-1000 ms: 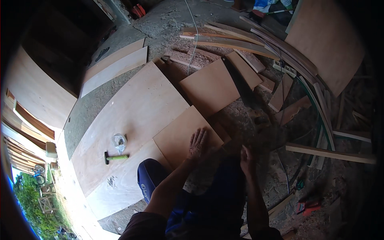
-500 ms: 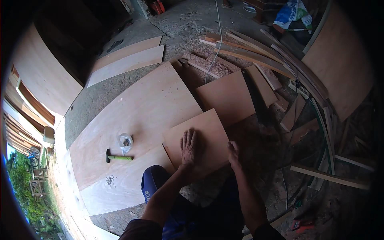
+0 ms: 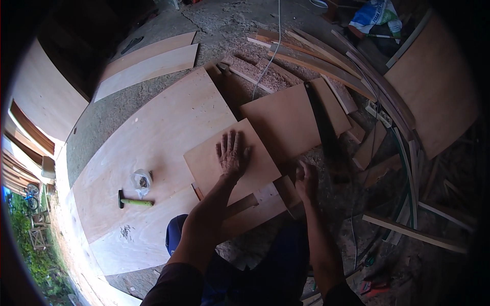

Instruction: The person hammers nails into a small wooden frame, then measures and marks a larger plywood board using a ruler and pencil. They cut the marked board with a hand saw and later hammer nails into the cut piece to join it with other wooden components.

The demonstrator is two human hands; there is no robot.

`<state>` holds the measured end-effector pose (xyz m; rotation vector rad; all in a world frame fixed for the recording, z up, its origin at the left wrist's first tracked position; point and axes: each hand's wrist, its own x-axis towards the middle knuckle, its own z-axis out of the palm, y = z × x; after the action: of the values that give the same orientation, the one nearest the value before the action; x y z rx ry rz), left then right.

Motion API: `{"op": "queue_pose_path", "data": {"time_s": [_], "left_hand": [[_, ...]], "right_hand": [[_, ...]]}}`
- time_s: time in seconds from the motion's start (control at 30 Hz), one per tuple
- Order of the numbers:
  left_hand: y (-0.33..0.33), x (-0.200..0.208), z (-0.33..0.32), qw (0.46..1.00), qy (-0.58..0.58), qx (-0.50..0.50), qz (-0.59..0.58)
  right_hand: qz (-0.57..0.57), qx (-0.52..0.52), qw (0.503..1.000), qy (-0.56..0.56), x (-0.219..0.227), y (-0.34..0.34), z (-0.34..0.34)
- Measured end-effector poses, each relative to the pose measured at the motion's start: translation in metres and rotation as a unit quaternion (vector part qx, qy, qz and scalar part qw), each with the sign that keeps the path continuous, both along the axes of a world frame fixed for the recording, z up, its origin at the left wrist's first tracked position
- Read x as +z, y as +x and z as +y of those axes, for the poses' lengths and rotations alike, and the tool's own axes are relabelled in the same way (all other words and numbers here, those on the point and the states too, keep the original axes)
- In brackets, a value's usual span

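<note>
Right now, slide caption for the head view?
Left hand spread on a wooden panel, right hand beside it; hammer and plastic bag lie to the left.

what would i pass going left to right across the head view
bicycle → hammer → left hand → right hand → blue-white sack

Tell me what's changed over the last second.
The small plywood panel under the left hand slid forward, uncovering part of a wooden frame. The right hand, at the panel's edge half a second ago, is now off it. Hammer, bag and handsaw stayed put.
</note>
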<state>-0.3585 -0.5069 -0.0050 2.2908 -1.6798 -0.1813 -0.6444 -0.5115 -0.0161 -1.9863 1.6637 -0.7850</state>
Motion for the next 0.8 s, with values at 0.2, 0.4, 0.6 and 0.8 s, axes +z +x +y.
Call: {"op": "queue_pose_path", "data": {"time_s": [0.2, 0.4, 0.6, 0.8], "left_hand": [[-0.014, 0.0, -0.008, 1.0, -0.001, 0.007, -0.013], [-0.009, 0.008, -0.018, 0.999, 0.04, 0.03, 0.005], [0.018, 0.021, -0.019, 1.0, -0.016, 0.013, 0.02], [-0.005, 0.022, -0.012, 0.998, -0.031, -0.006, -0.048]], "right_hand": [[0.202, -0.058, 0.978, -0.006, -0.022, -0.134, 0.035], [0.201, -0.029, 0.979, -0.03, -0.027, -0.144, 0.015], [0.19, 0.058, 0.978, -0.066, 0.012, -0.132, 0.01], [-0.162, 0.034, 0.985, 0.056, 0.042, -0.138, 0.034]]}}
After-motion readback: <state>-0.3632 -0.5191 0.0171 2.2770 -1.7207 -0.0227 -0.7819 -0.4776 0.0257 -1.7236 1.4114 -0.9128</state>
